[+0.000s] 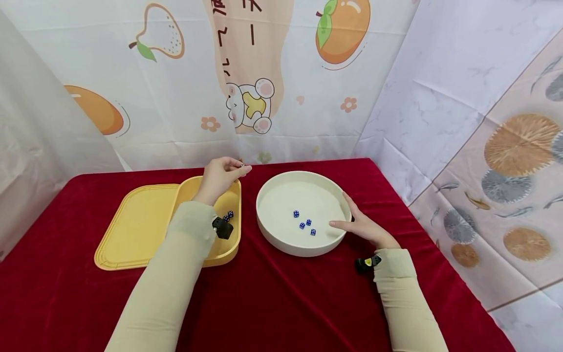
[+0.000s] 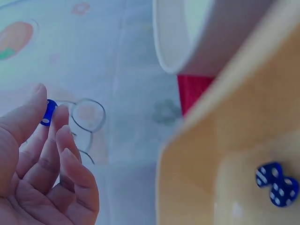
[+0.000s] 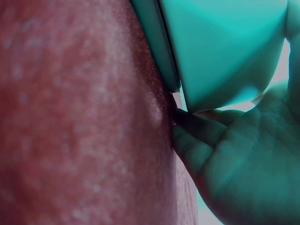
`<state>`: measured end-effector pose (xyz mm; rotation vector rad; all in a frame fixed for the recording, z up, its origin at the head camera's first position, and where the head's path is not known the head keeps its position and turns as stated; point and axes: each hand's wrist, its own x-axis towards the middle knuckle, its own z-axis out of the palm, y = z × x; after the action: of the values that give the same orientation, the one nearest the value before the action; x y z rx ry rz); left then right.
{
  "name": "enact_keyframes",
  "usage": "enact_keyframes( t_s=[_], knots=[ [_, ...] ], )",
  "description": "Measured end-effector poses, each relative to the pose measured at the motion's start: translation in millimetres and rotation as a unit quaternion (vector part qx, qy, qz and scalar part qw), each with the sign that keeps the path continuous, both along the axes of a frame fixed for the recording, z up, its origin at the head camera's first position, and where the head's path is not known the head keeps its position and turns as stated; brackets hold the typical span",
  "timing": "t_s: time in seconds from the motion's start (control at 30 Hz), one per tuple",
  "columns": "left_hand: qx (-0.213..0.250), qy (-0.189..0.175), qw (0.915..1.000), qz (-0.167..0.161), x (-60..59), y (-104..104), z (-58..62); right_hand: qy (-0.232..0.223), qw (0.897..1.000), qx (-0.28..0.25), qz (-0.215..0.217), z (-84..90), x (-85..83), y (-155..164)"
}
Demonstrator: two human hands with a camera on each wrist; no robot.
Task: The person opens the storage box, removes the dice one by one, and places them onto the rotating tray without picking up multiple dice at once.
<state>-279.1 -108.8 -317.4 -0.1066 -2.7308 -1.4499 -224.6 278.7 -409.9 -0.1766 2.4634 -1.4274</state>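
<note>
A makeshift recording booth, not a lived-in room.
Printed fruit-and-cartoon sheets [image 1: 246, 73] and marble-pattern paper [image 1: 448, 83] hang as walls round a small table [image 1: 281, 293] draped in red velvet cloth.

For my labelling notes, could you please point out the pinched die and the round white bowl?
pinched die [image 2: 48, 112], left wrist view, its blue face between the fingertips.
round white bowl [image 1: 303, 177], head view, far rim.

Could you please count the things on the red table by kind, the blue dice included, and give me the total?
Blue dice: 7 (4 in the white round bowl, 2 in the yellow tray, 1 pinched in the left hand)
White round bowl: 1
Yellow tray: 1
Total: 9
</note>
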Motion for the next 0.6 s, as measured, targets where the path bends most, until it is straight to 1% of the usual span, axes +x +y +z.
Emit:
enact_keyframes(
  t_s=[0.17,0.33,0.47,0.6],
  knots=[
    [0.011,-0.004,0.9998,-0.016,4.5,13.4,10.3,0.007,1.000,0.004,0.002,-0.6,-0.8,0.5],
    [0.033,-0.010,0.9992,-0.022,8.3,26.2,17.0,0.007,1.000,0.002,0.002,-0.1,-0.7,0.2],
    [0.055,-0.011,0.9982,-0.023,13.1,35.3,20.6,0.000,1.000,0.003,-0.002,0.9,0.0,-0.1],
    [0.067,-0.010,0.9974,-0.023,17.5,44.7,19.8,-0.004,1.000,0.002,-0.002,1.4,0.4,-0.3]
  ],
)
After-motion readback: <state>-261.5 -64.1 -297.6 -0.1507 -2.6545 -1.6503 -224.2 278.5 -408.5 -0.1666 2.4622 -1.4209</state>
